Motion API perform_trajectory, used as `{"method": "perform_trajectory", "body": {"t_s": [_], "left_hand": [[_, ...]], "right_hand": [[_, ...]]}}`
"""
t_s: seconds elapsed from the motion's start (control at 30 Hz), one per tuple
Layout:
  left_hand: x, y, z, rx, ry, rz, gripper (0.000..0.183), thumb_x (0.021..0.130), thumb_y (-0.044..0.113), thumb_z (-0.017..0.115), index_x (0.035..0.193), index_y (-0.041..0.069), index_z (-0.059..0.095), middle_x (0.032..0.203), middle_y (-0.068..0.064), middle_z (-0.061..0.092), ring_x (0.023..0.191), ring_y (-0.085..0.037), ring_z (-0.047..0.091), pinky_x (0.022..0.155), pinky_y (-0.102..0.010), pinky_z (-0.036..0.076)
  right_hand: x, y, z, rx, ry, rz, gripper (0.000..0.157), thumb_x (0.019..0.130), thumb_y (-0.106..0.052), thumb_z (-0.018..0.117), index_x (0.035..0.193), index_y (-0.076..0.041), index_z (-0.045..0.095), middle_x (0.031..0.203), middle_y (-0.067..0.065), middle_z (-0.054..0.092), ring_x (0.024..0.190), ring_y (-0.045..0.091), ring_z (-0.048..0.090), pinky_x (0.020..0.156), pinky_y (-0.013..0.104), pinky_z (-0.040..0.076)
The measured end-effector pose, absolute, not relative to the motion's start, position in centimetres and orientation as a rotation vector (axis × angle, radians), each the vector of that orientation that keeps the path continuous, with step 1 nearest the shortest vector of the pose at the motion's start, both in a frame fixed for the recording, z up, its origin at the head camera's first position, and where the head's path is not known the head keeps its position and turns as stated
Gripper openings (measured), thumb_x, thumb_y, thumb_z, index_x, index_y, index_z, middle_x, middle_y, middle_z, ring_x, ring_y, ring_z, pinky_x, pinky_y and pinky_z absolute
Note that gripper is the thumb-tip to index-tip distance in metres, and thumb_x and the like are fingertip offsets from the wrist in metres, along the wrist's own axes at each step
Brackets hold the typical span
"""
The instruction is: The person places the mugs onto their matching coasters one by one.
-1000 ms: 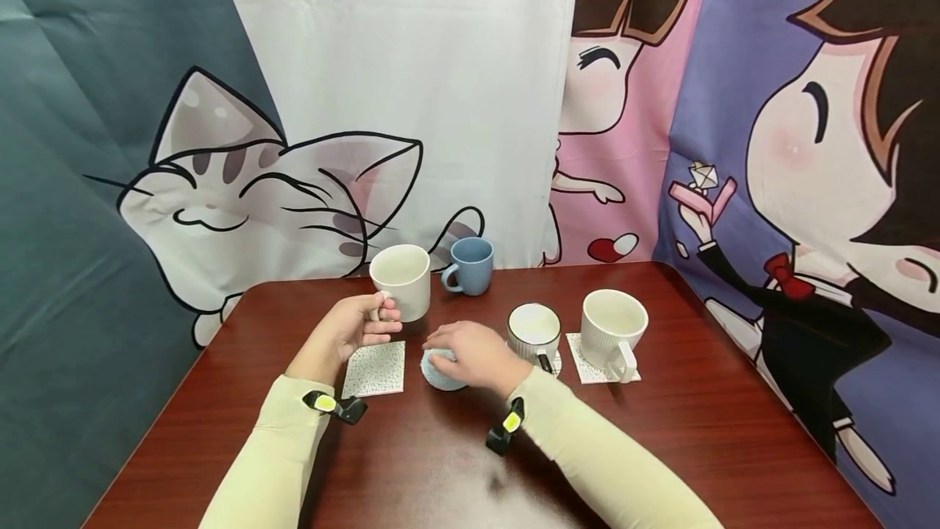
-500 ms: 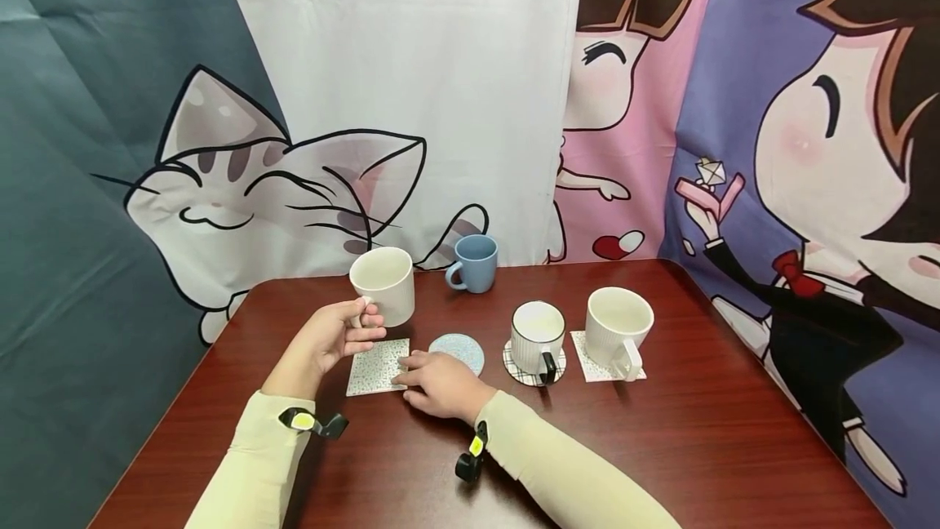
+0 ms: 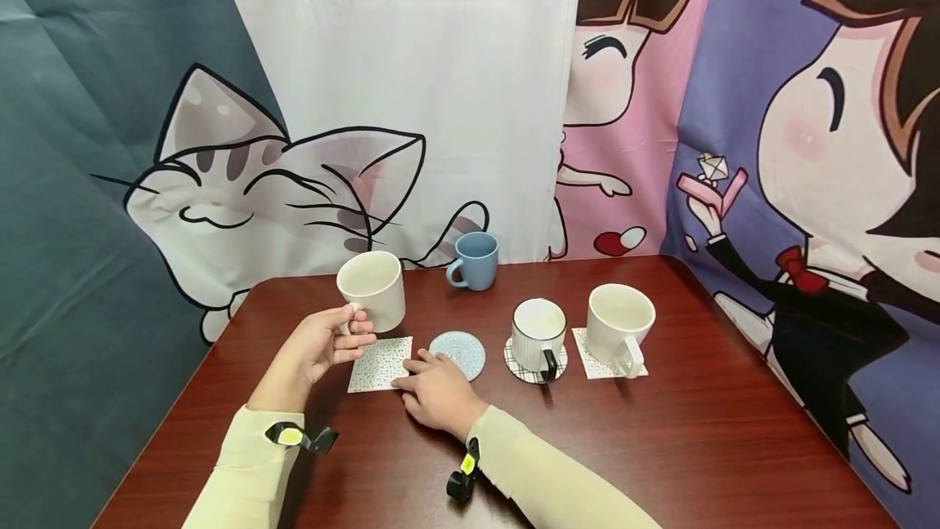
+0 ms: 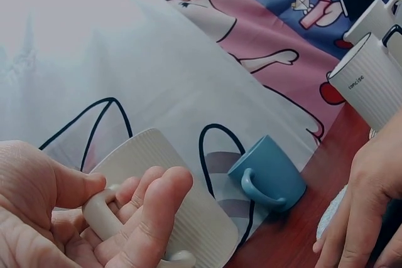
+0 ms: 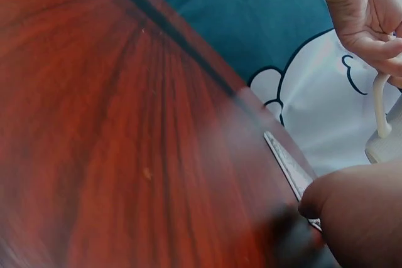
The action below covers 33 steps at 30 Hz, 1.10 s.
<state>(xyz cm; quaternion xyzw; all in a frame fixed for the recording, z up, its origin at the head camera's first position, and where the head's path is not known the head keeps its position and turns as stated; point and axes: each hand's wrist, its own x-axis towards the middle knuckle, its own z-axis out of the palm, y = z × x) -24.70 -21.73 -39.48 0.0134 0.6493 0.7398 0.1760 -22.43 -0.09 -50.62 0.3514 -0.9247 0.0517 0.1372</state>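
My left hand [image 3: 317, 347] holds a ribbed off-white mug [image 3: 381, 299] by its handle, thumb and fingers about it. The mug is tilted in the left wrist view [image 4: 188, 211] and overlaps the table's back edge in the head view. In front of it lies a square speckled coaster [image 3: 376, 367]. My right hand [image 3: 442, 396] rests low with its fingertips at that coaster's right edge, palm down. Its thumb is at the coaster's edge in the right wrist view [image 5: 290, 169]. A round pale-blue coaster [image 3: 463, 352] lies just behind the right hand.
A blue mug [image 3: 476, 262] stands near the table's back edge. To the right, a white mug with a black handle [image 3: 536, 337] is on a round checked coaster [image 3: 517, 369]. Beside it, another off-white mug [image 3: 617, 321] stands on a square coaster [image 3: 591, 366]. A cartoon curtain [image 3: 477, 88] hangs behind.
My right hand has left the round blue coaster and moved left and nearer to the square coaster's edge. My left hand has carried the off-white mug leftward and slightly lower in view.
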Motion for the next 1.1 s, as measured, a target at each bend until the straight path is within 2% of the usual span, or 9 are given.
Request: {"method": "perform_trajectory", "body": {"t_s": [0.3, 1.1], "left_hand": [[-23.7, -22.2, -40.0, 0.008, 1.852, 2.085, 0.029, 0.110, 0.022, 0.041, 0.099, 0.010, 0.064, 0.086, 0.001, 0.073, 0.079, -0.011, 0.075, 0.067, -0.025, 0.060], [-21.1, -23.2, -43.7, -0.028, 1.815, 2.076, 0.027, 0.110, 0.022, 0.040, 0.103, 0.010, 0.063, 0.089, 0.003, 0.070, 0.084, -0.011, 0.074, 0.070, -0.026, 0.060]], "right_hand": [[-21.7, -0.5, -51.1, 0.934, -2.669, 0.230, 0.031, 0.092, -0.027, 0.064, 0.120, -0.033, 0.076, 0.134, 0.001, 0.066, 0.128, 0.030, 0.058, 0.104, 0.046, 0.045], [-21.6, -0.2, -51.8, 0.901, -2.662, 0.271, 0.034, 0.093, -0.026, 0.062, 0.124, -0.035, 0.074, 0.137, 0.000, 0.064, 0.132, 0.029, 0.055, 0.106, 0.051, 0.044]]}}
